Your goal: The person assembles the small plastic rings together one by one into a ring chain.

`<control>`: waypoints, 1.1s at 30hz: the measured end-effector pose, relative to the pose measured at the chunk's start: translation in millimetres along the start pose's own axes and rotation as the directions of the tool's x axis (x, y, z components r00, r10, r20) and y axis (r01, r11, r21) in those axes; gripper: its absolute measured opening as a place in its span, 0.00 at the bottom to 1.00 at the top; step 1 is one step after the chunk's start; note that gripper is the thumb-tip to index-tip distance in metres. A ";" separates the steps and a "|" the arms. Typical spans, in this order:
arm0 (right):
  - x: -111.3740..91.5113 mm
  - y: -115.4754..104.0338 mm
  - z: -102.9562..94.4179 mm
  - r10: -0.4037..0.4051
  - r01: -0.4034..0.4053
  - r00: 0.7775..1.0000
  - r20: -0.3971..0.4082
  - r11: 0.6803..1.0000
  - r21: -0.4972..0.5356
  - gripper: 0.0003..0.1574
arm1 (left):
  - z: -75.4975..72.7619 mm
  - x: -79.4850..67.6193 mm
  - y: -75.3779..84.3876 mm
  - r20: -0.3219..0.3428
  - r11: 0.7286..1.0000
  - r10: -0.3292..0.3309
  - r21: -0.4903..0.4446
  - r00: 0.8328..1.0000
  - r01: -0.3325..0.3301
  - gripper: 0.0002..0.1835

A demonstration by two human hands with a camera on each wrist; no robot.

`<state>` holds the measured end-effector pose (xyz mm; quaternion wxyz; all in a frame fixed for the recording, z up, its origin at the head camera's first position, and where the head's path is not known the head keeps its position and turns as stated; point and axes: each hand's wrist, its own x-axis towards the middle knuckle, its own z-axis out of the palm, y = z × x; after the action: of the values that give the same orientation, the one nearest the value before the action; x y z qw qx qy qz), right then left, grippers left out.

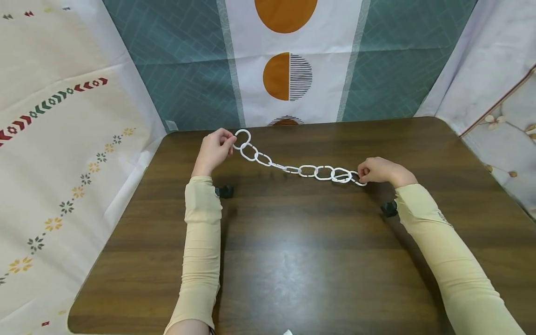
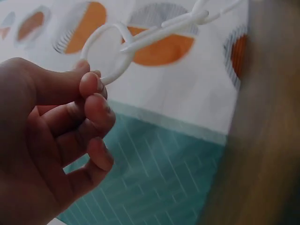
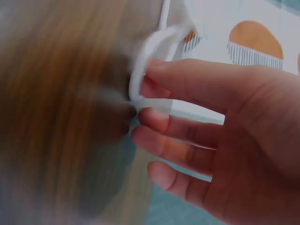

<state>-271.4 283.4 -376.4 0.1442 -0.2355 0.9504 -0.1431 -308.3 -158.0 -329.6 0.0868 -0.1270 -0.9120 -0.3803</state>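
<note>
A chain of several white plastic rings hangs in a shallow curve between the two hands, above the table. My left hand pinches the end ring at the chain's left; in the left wrist view that white ring sits between thumb and forefinger, the other fingers loosely curled below. At the lower right end, my right hand pinches the last ring. The right wrist view shows this ring against the thumb tip, partly blurred, with the remaining fingers bent beneath it. The left end is held farther back than the right.
Below the hands spreads a brown wooden table with rounded corners. Patterned cloth hangs behind its far edge, and pale cloths flank both sides. Each wrist carries a small black camera. A tiny white object shows at the bottom edge.
</note>
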 end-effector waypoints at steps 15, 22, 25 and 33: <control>-13.1 33.9 -3.7 0.002 -0.002 1.000 -0.003 1.000 -0.030 0.08 | -8.6 -8.8 -61.7 0.465 0.965 -0.135 0.262 0.875 0.010 0.12; -17.3 45.9 -7.6 0.004 -0.005 1.000 -0.022 1.000 -0.029 0.09 | -5.1 -9.3 -63.6 0.523 0.967 -0.145 0.255 0.840 0.009 0.10; -19.6 52.0 -7.0 0.013 -0.014 1.000 -0.027 0.999 -0.035 0.09 | -2.3 -7.6 -65.3 0.538 0.973 -0.149 0.229 0.830 0.026 0.10; -12.6 53.1 -5.9 -0.061 0.049 0.992 -0.112 0.993 -0.109 0.07 | 11.9 2.9 -67.0 0.582 0.971 -0.188 0.230 0.791 0.061 0.10</control>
<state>-284.3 335.9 -386.5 0.0726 -0.2602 0.9566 -0.1095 -331.7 -194.5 -382.1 -0.2194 -0.1708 -0.9320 -0.2324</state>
